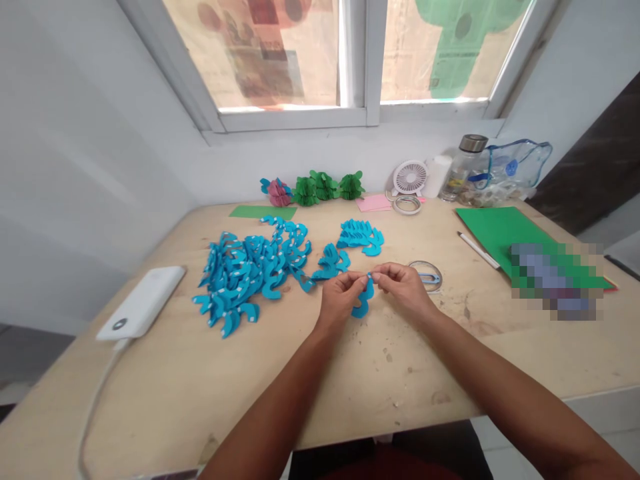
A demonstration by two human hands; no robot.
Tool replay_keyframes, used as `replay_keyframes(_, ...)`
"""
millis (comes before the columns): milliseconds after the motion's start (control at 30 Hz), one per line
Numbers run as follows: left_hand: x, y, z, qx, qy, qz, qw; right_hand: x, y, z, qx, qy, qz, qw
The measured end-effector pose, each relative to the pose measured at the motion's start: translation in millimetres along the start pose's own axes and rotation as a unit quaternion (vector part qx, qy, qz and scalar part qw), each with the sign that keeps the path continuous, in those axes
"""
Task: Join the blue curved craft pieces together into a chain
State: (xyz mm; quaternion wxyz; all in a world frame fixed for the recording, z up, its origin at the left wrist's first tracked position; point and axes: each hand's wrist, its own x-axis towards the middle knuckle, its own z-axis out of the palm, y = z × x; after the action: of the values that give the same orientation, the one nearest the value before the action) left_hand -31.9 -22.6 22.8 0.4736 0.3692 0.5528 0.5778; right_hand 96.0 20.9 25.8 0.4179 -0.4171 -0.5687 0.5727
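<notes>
while the left grip (341, 293) pinches a blue paper piece (361, 307), the right grip (403, 283) pinches its top.

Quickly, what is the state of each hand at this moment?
Left hand: closed, holding the blue paper piece.
Right hand: closed, pinching the same piece at its upper end.

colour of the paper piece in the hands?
The paper piece is bright blue; best seen in the head view.

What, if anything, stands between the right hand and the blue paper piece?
Nothing visible: the right hand and left hand pinch the top of the blue paper piece. The blue pile lies off to the left.
</notes>
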Motion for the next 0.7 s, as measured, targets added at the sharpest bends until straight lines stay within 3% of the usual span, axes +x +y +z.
replay_keyframes(700, -2.9, 5.2, 1.1, 0.014, 0.006, -0.006, 1.0, 1.2, 5.5, -0.1, 0.015, -0.024, 0.004, 1.0)
